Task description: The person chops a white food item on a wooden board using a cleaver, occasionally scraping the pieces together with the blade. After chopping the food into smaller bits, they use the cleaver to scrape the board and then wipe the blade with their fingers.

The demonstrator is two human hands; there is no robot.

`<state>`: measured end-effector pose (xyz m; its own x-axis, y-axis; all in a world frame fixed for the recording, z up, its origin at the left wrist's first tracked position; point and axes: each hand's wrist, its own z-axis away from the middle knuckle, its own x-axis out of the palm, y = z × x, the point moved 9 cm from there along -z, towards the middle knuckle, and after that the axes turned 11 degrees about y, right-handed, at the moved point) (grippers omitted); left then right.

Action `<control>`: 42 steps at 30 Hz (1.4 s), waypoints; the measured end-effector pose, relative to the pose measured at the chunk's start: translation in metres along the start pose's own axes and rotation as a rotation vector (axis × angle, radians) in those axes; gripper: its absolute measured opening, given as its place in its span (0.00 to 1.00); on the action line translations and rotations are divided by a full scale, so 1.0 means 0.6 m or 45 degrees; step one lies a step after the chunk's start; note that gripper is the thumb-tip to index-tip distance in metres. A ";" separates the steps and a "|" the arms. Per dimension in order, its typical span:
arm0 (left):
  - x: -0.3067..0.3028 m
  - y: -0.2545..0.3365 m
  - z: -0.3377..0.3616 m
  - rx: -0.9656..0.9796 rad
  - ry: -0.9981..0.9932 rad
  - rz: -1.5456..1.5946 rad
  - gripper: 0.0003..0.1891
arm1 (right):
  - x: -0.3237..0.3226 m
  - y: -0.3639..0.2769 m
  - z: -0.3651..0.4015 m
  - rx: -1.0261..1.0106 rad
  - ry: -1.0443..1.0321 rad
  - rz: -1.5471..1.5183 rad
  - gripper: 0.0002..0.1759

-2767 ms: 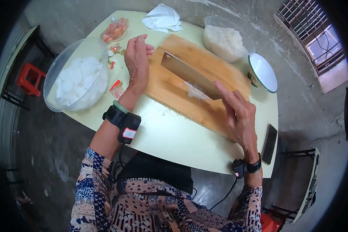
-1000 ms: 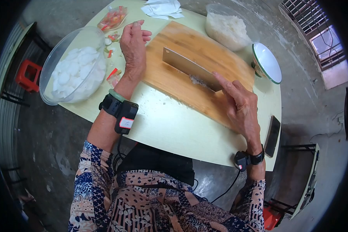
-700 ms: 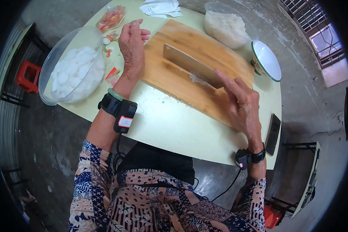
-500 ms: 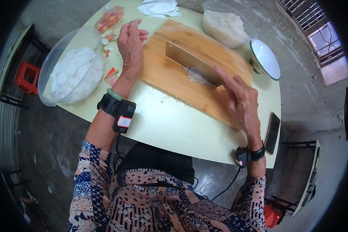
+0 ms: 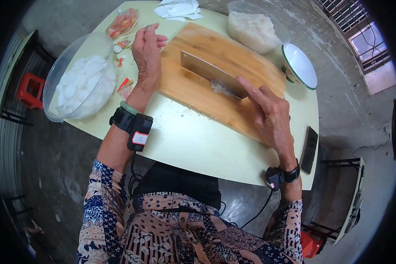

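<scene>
My right hand (image 5: 270, 115) is closed around a cleaver (image 5: 210, 71), its index finger stretched along the top of the blade. The handle is hidden in the palm. The wide blade stands on edge over the wooden cutting board (image 5: 180, 91), close against a small pile of finely chopped white bits (image 5: 221, 89). At the board's left edge my left hand (image 5: 148, 57) rests with its fingers loosely stretched, holding nothing.
A clear bowl of white slices (image 5: 81, 83) stands left. Behind the board is a clear tub of white shreds (image 5: 255, 33); an enamel bowl (image 5: 301, 66) and a phone (image 5: 309, 149) lie right. Small packets (image 5: 124, 22) and white paper (image 5: 178, 9) sit at the back.
The cleaver has shifted slightly left across the pile with my right hand. My left hand stays at the board's left edge.
</scene>
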<state>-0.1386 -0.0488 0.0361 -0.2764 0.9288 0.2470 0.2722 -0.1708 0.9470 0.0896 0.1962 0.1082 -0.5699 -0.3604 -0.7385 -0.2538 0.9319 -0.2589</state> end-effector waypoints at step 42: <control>-0.001 0.009 0.006 -0.013 0.041 0.029 0.22 | 0.000 0.013 -0.011 -0.056 0.074 0.181 0.50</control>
<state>-0.1336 -0.0493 0.0405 -0.2996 0.9137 0.2745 0.2695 -0.1950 0.9431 0.0828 0.2033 0.1103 -0.6466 -0.2281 -0.7280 -0.2008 0.9715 -0.1261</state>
